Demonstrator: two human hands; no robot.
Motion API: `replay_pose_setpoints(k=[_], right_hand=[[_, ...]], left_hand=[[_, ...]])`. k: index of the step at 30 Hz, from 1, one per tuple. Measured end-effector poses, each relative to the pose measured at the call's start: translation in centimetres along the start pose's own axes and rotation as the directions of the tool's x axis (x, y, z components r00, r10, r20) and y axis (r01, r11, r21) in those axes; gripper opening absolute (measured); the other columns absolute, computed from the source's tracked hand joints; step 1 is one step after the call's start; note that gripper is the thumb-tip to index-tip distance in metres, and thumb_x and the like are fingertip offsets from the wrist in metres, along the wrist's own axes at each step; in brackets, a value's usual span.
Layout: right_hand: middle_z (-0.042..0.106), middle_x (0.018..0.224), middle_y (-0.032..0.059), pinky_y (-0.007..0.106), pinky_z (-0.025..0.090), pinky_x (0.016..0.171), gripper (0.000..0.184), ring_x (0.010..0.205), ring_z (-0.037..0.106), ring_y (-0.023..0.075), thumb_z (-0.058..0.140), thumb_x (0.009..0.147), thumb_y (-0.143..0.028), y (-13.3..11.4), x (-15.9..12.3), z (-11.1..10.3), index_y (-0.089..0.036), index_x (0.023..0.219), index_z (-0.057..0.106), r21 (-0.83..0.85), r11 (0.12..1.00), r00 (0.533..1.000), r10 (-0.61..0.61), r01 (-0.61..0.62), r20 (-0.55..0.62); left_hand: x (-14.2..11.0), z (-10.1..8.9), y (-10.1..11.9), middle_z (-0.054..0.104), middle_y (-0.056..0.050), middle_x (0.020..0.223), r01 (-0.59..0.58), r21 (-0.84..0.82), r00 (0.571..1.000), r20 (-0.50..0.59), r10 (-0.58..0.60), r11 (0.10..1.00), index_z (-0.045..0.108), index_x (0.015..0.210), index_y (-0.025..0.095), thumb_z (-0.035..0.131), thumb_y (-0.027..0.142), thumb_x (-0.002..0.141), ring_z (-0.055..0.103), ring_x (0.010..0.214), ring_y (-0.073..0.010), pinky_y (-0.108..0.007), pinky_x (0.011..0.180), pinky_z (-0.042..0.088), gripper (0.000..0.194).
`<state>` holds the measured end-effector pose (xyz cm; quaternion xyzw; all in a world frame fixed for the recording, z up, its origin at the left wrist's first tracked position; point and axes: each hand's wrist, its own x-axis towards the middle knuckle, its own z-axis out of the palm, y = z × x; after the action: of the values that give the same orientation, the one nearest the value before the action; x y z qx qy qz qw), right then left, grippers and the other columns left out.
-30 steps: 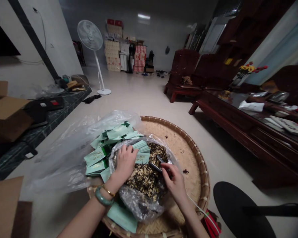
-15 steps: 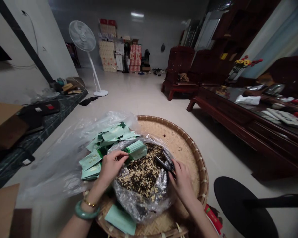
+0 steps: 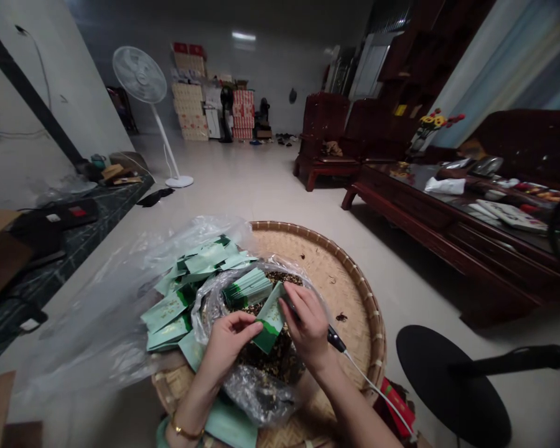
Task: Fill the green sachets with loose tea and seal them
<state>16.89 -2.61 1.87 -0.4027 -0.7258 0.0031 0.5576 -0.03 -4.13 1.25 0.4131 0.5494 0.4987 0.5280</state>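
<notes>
Between my hands is a small green sachet (image 3: 270, 318), tilted over the plastic bag. My left hand (image 3: 229, 343) pinches its left edge between thumb and fingers. My right hand (image 3: 308, 323) closes around a black handheld heat sealer (image 3: 336, 338) with a white cord, its fingertips at the sachet's upper right end. The sealer's jaws are mostly hidden by that hand. Below lies the clear plastic bag (image 3: 261, 395), opened around a dark and pale dried mix (image 3: 280, 361). A fanned stack of green sachets (image 3: 248, 287) rests on the mix.
A round woven bamboo tray (image 3: 350, 261) bears everything. More green sachets (image 3: 210, 255) are heaped at left on a clear plastic sheet (image 3: 116, 311). A black round stand base (image 3: 438, 379) is at right, a low wooden table (image 3: 429, 239) beyond. A white fan (image 3: 142, 74) stands behind.
One sachet is now held between both hands; the fanned stack lies on the mix, released by my left hand. My right hand has moved left with the sealer. The view has shifted slightly.
</notes>
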Motion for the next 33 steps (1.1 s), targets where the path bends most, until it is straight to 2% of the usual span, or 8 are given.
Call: replay_pose_setpoints(k=[8,11,14,16,20,25,28,33], right_hand=[[0.067,0.088,0.009,0.04,0.052,0.074,0.019,0.084,0.061,0.0223,0.06,0.085,-0.016,0.6,-0.1,-0.8,-0.024,0.098,0.07,-0.112,0.993,1.0,0.028,-0.028,-0.003],[0.068,0.082,0.0076,0.037,0.052,0.07,0.016,0.079,0.06,0.0206,0.06,0.083,-0.011,0.8,-0.1,-1.4,-0.022,0.091,0.069,-0.015,0.999,0.996,-0.036,0.037,0.085],[0.07,0.082,0.0066,0.037,0.052,0.072,0.018,0.079,0.062,0.0204,0.059,0.082,-0.009,0.8,-0.5,-1.8,-0.023,0.09,0.068,0.147,0.989,0.98,-0.04,0.011,0.196],[0.07,0.08,0.0065,0.037,0.052,0.071,0.015,0.077,0.063,0.0209,0.058,0.083,-0.013,0.5,-0.9,-1.8,-0.022,0.088,0.069,0.193,0.968,0.965,0.115,-0.162,0.235],[0.073,0.085,0.0066,0.039,0.052,0.078,0.017,0.081,0.065,0.0238,0.064,0.08,-0.033,-0.2,-1.0,-1.1,-0.021,0.09,0.072,0.306,0.737,0.777,0.453,-0.602,0.436],[0.074,0.08,0.0041,0.04,0.05,0.084,0.041,0.082,0.066,0.0238,0.066,0.074,-0.056,-0.1,-0.6,-0.2,-0.019,0.088,0.074,0.407,0.373,0.547,0.459,-0.834,0.701],[0.073,0.078,0.0044,0.04,0.049,0.086,0.044,0.081,0.066,0.023,0.064,0.074,-0.06,0.2,-0.8,0.3,-0.019,0.087,0.074,0.459,0.264,0.527,0.504,-0.848,0.684],[0.074,0.091,0.0053,0.04,0.046,0.092,0.039,0.089,0.065,0.0227,0.067,0.075,-0.055,0.2,-1.0,0.3,-0.02,0.09,0.074,0.512,0.261,0.571,0.475,-0.818,0.67]], left_hand=[[-0.2,-0.1,-0.2,0.07,-0.003,0.061,-0.043,0.059,0.999,-0.012,0.044,0.997,0.072,0.061,0.016,0.08,0.031,0.052,0.061,0.058,-0.0166,-0.025,0.058,0.048,0.019],[0.2,-0.4,0.0,0.07,-0.003,0.062,-0.079,0.104,0.995,-0.047,0.084,0.991,0.072,0.061,0.017,0.08,0.032,0.053,0.061,0.06,-0.0168,-0.026,0.06,0.049,0.019],[0.8,-0.4,-0.2,0.069,-0.002,0.063,-0.037,-0.029,0.997,-0.074,0.034,0.999,0.073,0.068,0.015,0.082,0.037,0.052,0.059,0.059,-0.0147,-0.023,0.055,0.048,0.028],[1.1,-0.1,-0.3,0.07,-0.003,0.071,0.025,-0.209,0.999,-0.037,-0.034,0.978,0.073,0.078,0.015,0.082,0.042,0.053,0.062,0.064,-0.0155,-0.024,0.056,0.051,0.038],[1.2,1.0,-0.2,0.072,-0.006,0.086,0.056,-0.361,0.998,-0.002,-0.061,0.931,0.073,0.082,0.015,0.081,0.046,0.054,0.065,0.076,-0.0177,-0.026,0.062,0.054,0.043],[0.9,1.5,0.2,0.073,-0.01,0.092,0.069,-0.298,0.995,0.093,-0.043,0.952,0.074,0.089,0.014,0.079,0.048,0.06,0.065,0.077,-0.0182,-0.023,0.059,0.053,0.046],[0.9,1.2,0.2,0.073,-0.011,0.091,0.109,-0.313,0.991,0.108,-0.079,0.944,0.073,0.094,0.013,0.077,0.053,0.059,0.066,0.079,-0.0204,-0.025,0.06,0.054,0.053],[1.5,0.5,-0.4,0.073,-0.01,0.09,0.107,-0.286,0.989,0.128,-0.073,0.952,0.07,0.099,0.013,0.07,0.06,0.067,0.067,0.081,-0.0224,-0.03,0.065,0.055,0.057]])
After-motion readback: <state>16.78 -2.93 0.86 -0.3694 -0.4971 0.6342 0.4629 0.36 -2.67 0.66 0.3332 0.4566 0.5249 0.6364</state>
